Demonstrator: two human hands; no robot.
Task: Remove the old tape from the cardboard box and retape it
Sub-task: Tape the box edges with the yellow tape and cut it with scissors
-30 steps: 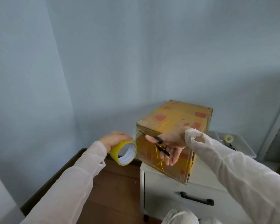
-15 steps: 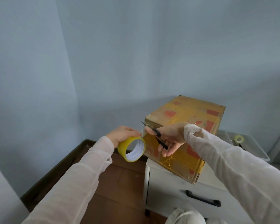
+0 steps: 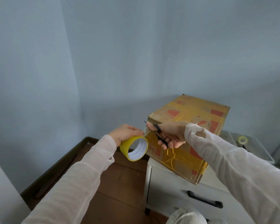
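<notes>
Since the earlier frame the two hands have closed up: the left hand (image 3: 126, 133) has brought the tape roll (image 3: 133, 147) in toward the box (image 3: 192, 113), and its fingertips now sit almost against the right thumb.

The box stands on a white cabinet (image 3: 162, 180), tilted slightly toward its near edge, with yellow tape across the top and near face. The roll hangs just off the box's near-left corner, over the floor. The left hand wraps the roll from above, fingers curled round the rim. A short clear strip (image 3: 145, 131) runs from the roll up to that corner.

The right hand (image 3: 171, 135) is in front of the box's near face, thumb and fingers hooked through the black scissors (image 3: 159, 135). The tip pokes out past the corner, beside the strip. Whether the blades are apart is too small to tell.

Likely step: retaping, cutting the laid strip free. The next move calls for keeping the strip taut, setting the blades square across it close to the corner, snipping, then pressing the loose end down.

Right of the box, a tray (image 3: 265, 152) holds a small roll (image 3: 243, 140).
</notes>
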